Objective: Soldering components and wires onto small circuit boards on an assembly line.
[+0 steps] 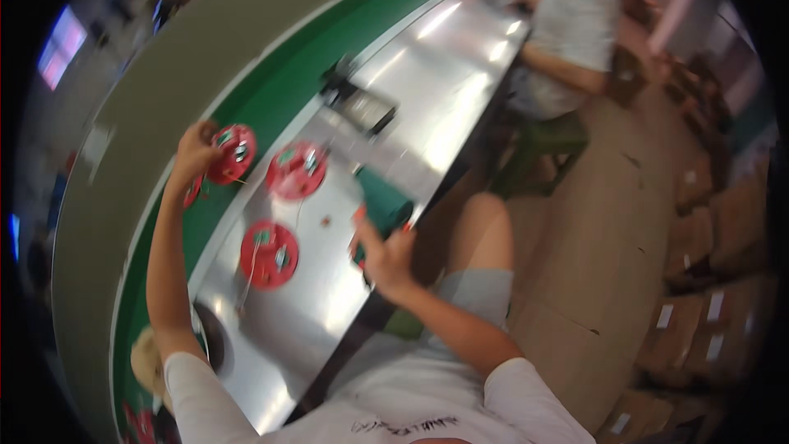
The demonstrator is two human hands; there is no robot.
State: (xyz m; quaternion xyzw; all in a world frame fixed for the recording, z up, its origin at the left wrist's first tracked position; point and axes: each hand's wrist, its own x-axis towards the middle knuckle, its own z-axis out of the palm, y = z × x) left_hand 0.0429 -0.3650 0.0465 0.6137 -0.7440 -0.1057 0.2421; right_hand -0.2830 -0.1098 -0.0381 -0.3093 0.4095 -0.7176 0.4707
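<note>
My left hand [196,150] reaches to the green strip and pinches the edge of a round red disc [233,154] with small green and silvery parts on it. Another red piece [193,191] shows partly behind my wrist. On the metal bench lie two more red discs, one [297,170] beside the strip and one [269,255] nearer me with a thin pale wire. My right hand [389,261] is closed at the bench's right edge, around something with orange-red bits that I cannot make out. Just beyond it lies a dark green cylinder [385,196].
A dark and silvery device [359,105] stands farther along the metal bench [329,284]. A dark round object [208,335] lies by my left elbow. A person in a white shirt [575,25] sits at the far right, near a green stool [542,144]. Cardboard boxes [699,321] are stacked at right.
</note>
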